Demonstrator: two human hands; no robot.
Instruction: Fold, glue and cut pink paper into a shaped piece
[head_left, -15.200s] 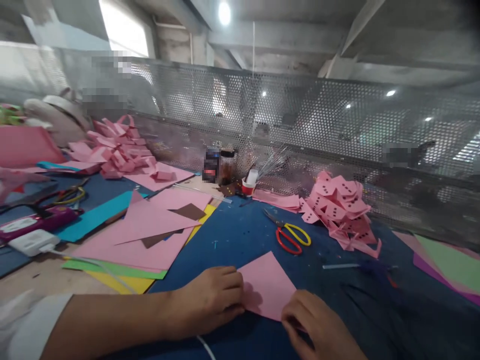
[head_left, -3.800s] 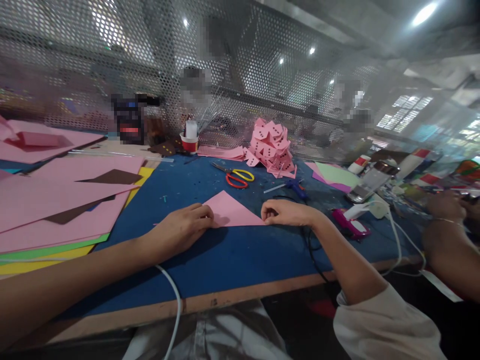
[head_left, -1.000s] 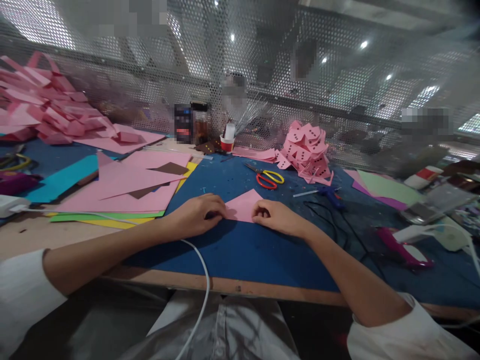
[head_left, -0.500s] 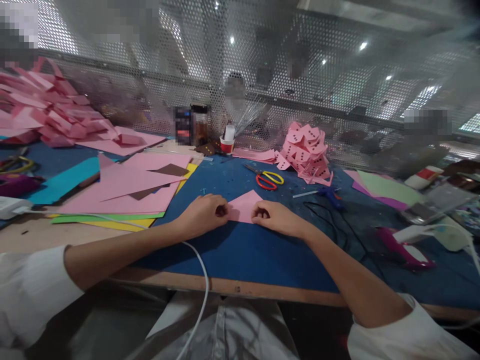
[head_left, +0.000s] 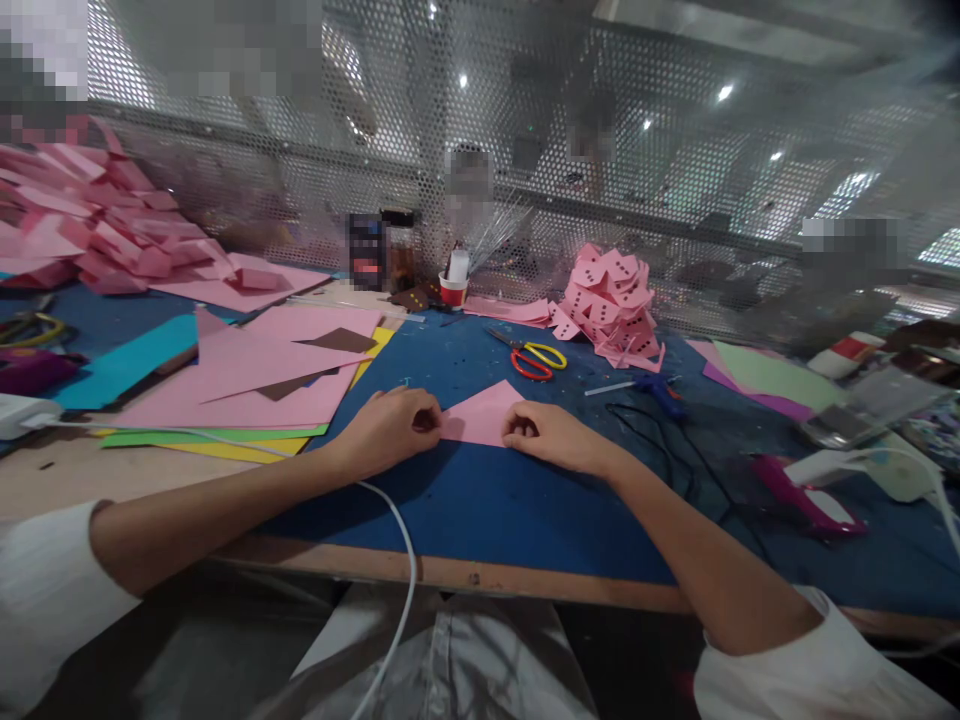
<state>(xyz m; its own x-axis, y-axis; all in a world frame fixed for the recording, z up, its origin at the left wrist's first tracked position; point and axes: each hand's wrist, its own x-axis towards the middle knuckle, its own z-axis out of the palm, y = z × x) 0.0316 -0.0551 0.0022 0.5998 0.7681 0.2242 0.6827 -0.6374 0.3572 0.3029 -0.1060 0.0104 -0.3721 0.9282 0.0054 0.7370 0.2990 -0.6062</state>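
Observation:
A folded pink paper triangle [head_left: 481, 416] lies flat on the blue mat [head_left: 517, 500] in front of me. My left hand [head_left: 390, 430] rests on the mat at the triangle's left corner, fingers curled and pinched on its edge. My right hand [head_left: 546, 438] lies at the triangle's right corner, fingers curled and pressing down on that edge. Both forearms stretch across the near table edge.
Red-and-yellow scissors [head_left: 534, 357] lie behind the paper. A heap of folded pink pieces with dots [head_left: 613, 303] sits by the mesh wall [head_left: 600, 180]. Loose pink, yellow and green sheets [head_left: 255, 385] are stacked left. Glue guns [head_left: 801, 490] and cables lie right. A white cable [head_left: 401, 560] crosses the near edge.
My left hand has slid a little to the left along the paper's edge, baring more of the left corner. My right hand has stayed put.

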